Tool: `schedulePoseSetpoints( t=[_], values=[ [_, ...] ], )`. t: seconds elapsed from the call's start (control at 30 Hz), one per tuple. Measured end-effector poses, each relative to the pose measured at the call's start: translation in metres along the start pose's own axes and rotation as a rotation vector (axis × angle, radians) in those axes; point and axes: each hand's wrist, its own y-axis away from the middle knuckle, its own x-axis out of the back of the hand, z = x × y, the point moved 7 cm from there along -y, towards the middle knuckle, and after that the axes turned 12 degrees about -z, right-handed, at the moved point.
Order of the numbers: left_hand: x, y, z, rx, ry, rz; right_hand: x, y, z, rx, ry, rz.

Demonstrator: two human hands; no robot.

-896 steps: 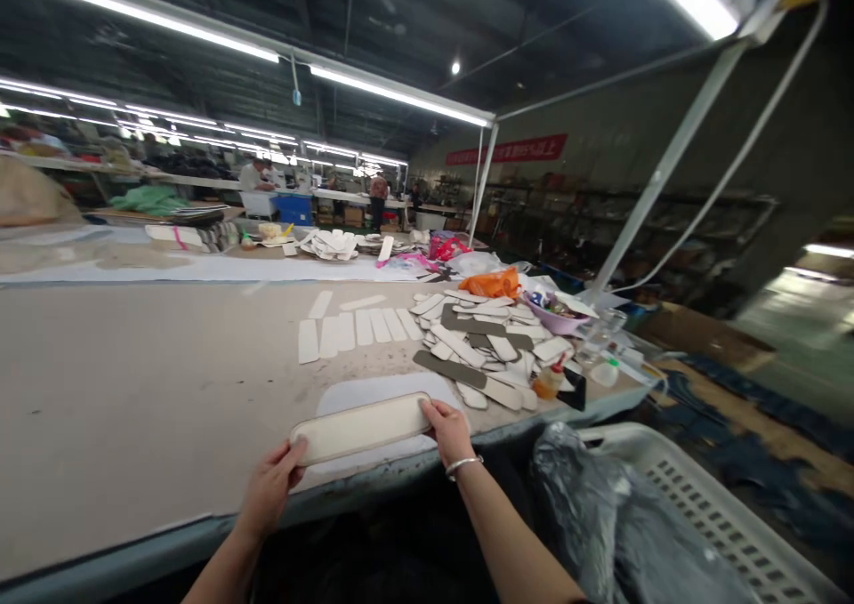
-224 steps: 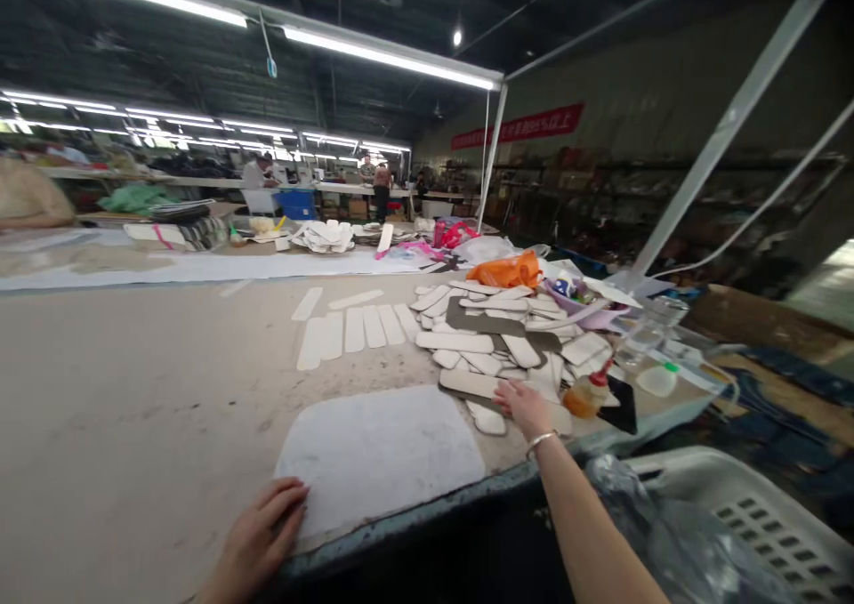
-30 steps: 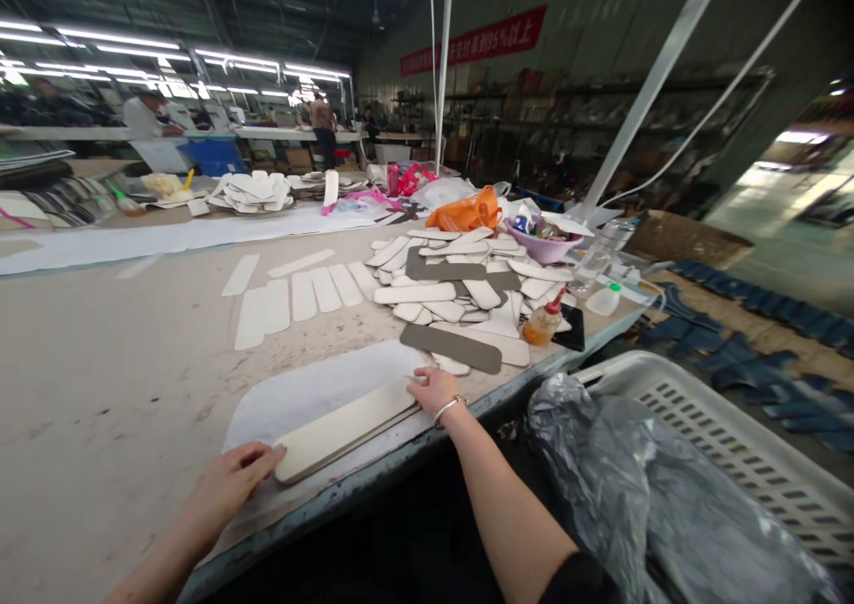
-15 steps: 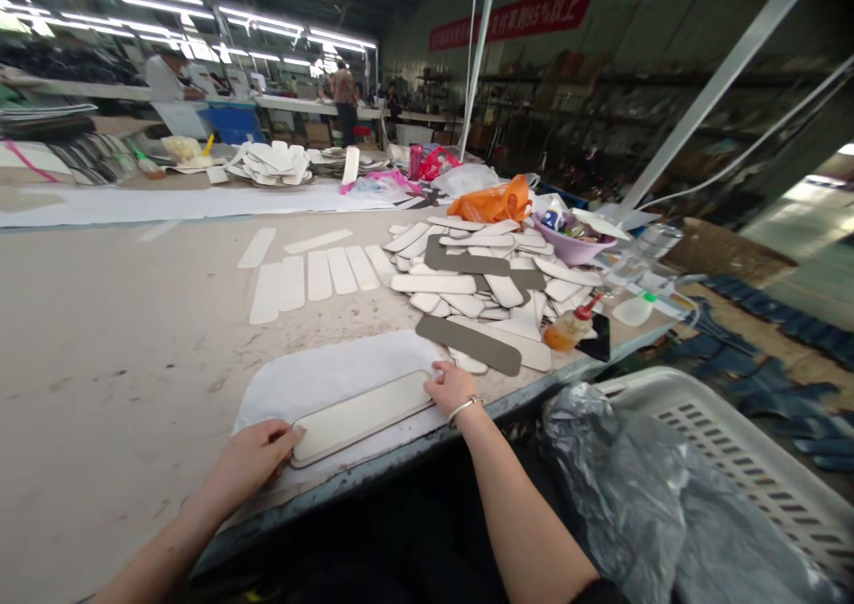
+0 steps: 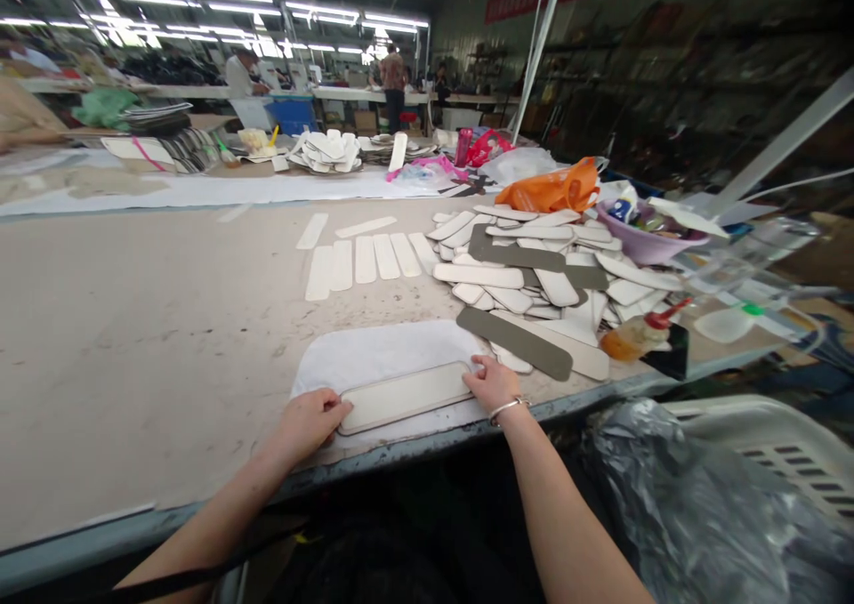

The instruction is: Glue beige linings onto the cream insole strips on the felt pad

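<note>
A long cream strip with rounded ends and a dark edge lies over a white sheet at the table's near edge. My left hand pinches the strip's left end, thumb on top and fingertips partly hidden beneath. At the opposite end, my right hand, with a bracelet at the wrist, grips the strip between thumb and fingers. Close to the right hand lies a grey-green strip, at the front of a heap of similar pale strips.
Several pale strips lie in a row beyond the sheet. Right of the heap are a glue bottle with a red nozzle and a purple basin. A white basket with grey plastic stands below the table edge. People work farther back.
The camera view has turned left, so the scene sits farther right. Both hands keep hold of the strip's ends, and the strip lies in about the same place on the sheet.
</note>
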Motion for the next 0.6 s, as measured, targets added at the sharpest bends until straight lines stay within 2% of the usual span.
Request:
schedulePoseSetpoints(
  t=[0.1, 0.23, 0.3, 0.43, 0.5, 0.6],
  values=[
    [0.003, 0.001, -0.004, 0.008, -0.021, 0.045, -0.001, -0.001, 0.002, -0.001, 0.003, 0.000],
    [0.009, 0.011, -0.022, -0.030, -0.060, 0.283, -0.003, -0.003, 0.005, 0.002, 0.007, 0.000],
    [0.006, 0.018, -0.026, -0.198, -0.077, 0.375, -0.003, -0.003, 0.005, 0.004, 0.007, 0.003],
    [-0.006, 0.038, -0.018, -0.699, -0.225, 0.474, -0.001, -0.001, 0.003, -0.006, 0.030, -0.003],
    [-0.013, 0.042, -0.016, -0.831, -0.345, 0.474, 0.000, 0.001, 0.000, -0.009, 0.033, -0.003],
    [-0.018, 0.041, -0.017, -0.901, -0.438, 0.496, 0.001, 0.004, -0.003, 0.000, 0.011, 0.011]
  ],
)
